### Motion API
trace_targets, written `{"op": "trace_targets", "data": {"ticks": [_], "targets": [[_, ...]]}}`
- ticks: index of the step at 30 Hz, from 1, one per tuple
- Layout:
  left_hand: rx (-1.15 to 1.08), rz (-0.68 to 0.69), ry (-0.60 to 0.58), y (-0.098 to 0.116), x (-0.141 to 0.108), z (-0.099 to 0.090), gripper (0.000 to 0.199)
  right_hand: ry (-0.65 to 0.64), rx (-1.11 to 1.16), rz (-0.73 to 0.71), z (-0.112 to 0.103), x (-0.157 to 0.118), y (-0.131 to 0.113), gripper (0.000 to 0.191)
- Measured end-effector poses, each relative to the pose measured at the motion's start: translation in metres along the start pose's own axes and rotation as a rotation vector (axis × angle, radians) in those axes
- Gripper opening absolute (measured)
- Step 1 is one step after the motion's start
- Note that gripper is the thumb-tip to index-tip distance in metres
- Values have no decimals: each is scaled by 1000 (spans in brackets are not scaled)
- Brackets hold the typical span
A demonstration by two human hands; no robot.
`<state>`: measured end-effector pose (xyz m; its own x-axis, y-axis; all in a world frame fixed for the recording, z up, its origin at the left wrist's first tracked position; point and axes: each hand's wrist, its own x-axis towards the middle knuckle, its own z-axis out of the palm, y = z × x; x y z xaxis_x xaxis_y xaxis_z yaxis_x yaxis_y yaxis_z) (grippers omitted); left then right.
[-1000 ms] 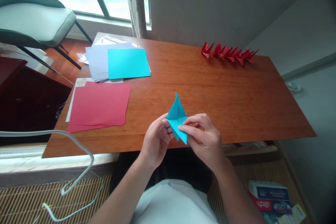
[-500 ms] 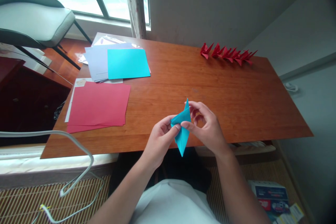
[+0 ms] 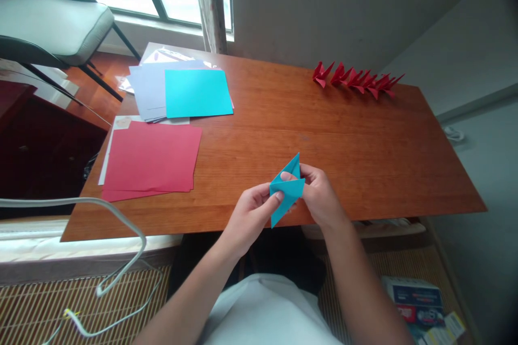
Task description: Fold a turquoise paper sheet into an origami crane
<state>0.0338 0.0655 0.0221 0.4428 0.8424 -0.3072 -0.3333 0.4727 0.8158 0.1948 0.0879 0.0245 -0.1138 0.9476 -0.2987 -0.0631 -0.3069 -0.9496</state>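
Note:
A piece of folded blue origami paper (image 3: pixel 286 192) is held above the front edge of the wooden table, pointed at its top and bottom. My left hand (image 3: pixel 253 213) pinches its left corner, thumb on the near face. From the other side, my right hand (image 3: pixel 324 197) grips it, with the thumb between the layers so that a flap stands apart. The right fingers are partly hidden behind the paper.
Red sheets (image 3: pixel 154 156) lie on the left of the table (image 3: pixel 259 135), with a blue sheet (image 3: pixel 198 93) on pale papers (image 3: pixel 148 91) behind them. Several red folded-paper cranes (image 3: pixel 356 80) stand in a row at the back right. A white cable (image 3: pixel 121 218) crosses the lower left.
The blue paper's flap has opened out toward the right. My right thumb has moved from the paper's near face to between its layers.

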Motion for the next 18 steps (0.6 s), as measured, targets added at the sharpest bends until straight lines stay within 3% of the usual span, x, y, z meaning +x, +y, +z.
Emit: {"op": "trace_targets", "data": {"ticks": [9, 14, 18], "targets": [[-67, -32, 12, 3, 1, 1, 31, -22, 3, -2, 1, 1, -2, 36], [-155, -33, 80, -1, 1, -2, 32, -30, -89, -160, -2, -7, 3, 41], [-152, -15, 117, -2, 2, -3, 30, 146, -344, -411, -1, -13, 3, 44]]}}
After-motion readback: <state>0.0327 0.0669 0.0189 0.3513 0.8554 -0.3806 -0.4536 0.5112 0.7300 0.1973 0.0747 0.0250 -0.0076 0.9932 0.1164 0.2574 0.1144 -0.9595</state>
